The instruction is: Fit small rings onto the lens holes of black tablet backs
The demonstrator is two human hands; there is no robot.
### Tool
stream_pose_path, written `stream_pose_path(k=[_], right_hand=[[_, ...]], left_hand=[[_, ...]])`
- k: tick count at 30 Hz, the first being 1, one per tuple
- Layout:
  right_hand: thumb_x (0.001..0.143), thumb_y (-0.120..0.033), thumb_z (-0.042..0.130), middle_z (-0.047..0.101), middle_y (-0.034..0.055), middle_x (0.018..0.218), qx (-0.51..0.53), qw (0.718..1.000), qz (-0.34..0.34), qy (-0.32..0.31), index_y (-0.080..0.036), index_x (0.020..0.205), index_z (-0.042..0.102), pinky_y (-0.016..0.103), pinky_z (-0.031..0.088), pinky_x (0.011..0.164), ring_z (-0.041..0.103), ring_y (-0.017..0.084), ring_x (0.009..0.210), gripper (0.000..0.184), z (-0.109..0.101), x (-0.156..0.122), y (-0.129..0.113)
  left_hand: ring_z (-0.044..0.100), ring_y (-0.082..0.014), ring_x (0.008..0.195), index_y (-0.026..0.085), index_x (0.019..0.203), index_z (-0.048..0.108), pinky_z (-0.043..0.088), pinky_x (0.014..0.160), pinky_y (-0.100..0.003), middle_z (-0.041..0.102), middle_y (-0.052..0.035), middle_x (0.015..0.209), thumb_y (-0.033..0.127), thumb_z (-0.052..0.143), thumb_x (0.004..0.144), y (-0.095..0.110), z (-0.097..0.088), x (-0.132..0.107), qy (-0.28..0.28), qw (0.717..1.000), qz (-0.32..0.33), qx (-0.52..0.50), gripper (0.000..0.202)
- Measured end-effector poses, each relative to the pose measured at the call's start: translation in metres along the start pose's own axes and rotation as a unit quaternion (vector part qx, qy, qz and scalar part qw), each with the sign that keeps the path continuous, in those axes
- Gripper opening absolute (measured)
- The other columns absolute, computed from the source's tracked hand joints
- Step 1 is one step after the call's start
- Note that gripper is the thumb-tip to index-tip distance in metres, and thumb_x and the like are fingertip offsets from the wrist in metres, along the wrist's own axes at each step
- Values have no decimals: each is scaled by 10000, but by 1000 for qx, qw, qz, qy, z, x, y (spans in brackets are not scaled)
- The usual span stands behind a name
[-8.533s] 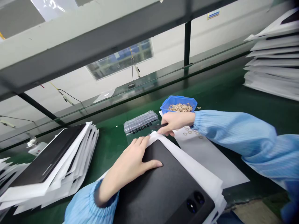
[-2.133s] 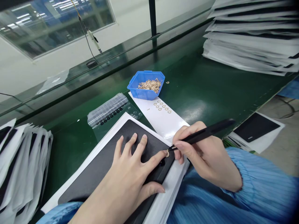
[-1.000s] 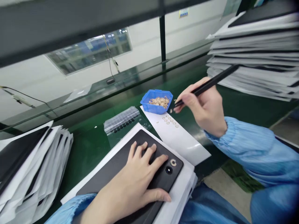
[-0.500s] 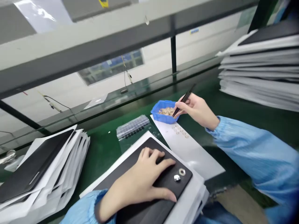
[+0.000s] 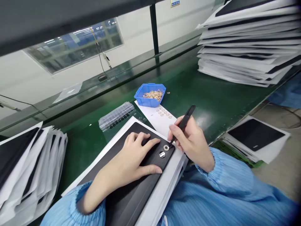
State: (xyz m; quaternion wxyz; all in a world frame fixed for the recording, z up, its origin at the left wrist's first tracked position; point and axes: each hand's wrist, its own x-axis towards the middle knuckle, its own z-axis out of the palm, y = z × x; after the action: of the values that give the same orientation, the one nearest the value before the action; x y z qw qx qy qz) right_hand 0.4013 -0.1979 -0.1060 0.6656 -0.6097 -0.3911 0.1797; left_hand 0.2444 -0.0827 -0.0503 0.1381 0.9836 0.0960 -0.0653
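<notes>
My left hand (image 5: 131, 153) lies flat on a black tablet-like panel (image 5: 131, 196), which sits in a white wrapper (image 5: 162, 191). My right hand (image 5: 190, 141) grips black tweezers (image 5: 184, 122), their tips just beside a tan ring (image 5: 166, 147) on the panel. Below that ring is a round silver-looking lens piece (image 5: 162, 154). Whether the tips hold anything is too small to tell. Farther off, a blue bin (image 5: 145, 95) holds many tan rings (image 5: 153, 95), and more of them lie on a white sheet (image 5: 155, 117).
A clear bag of black rings (image 5: 116, 116) lies on the green bench beside the panel. Stacks of wrapped black panels stand at the left (image 5: 30, 163) and back right (image 5: 246, 53). Another wrapped panel (image 5: 255, 136) lies lower down at right, beyond the bench edge.
My right hand with the tweezers has come down from the blue bin to the ring on the panel. My left hand stays on the panel, and the view has swung.
</notes>
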Motion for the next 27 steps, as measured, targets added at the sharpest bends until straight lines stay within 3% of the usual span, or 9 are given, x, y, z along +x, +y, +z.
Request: stream_pose_path(k=[11,22,27], right_hand=[[922,-329,459,590,-21,607,-123,991,-47,21,-212,849,342,241,404,460,604,137,536,182,6,-4,-3],[931,-313,419,626,55,749,-181,981,-64,-2,-199,865,351,263,424,509,631,173,661,149,7,-9,-14],[930,-290,430,608,18,683,-154,987,-50,-7,-199,859,355,254,428,509,619,150,608,138,8,-11,-13]], left_hand=[[366,-289,1075,256,1362,392,386,941,-514,402,-113,1294,645,478,823,-1,1,1,8,1000,10,12,670],[370,-287,1070,239,1359,401,390,943,-506,418,-118,1262,634,494,821,0,0,1,7,1000,13,10,675],[365,-286,1072,238,1364,395,387,946,-508,416,-118,1258,642,484,821,-1,0,2,6,1000,16,12,682]])
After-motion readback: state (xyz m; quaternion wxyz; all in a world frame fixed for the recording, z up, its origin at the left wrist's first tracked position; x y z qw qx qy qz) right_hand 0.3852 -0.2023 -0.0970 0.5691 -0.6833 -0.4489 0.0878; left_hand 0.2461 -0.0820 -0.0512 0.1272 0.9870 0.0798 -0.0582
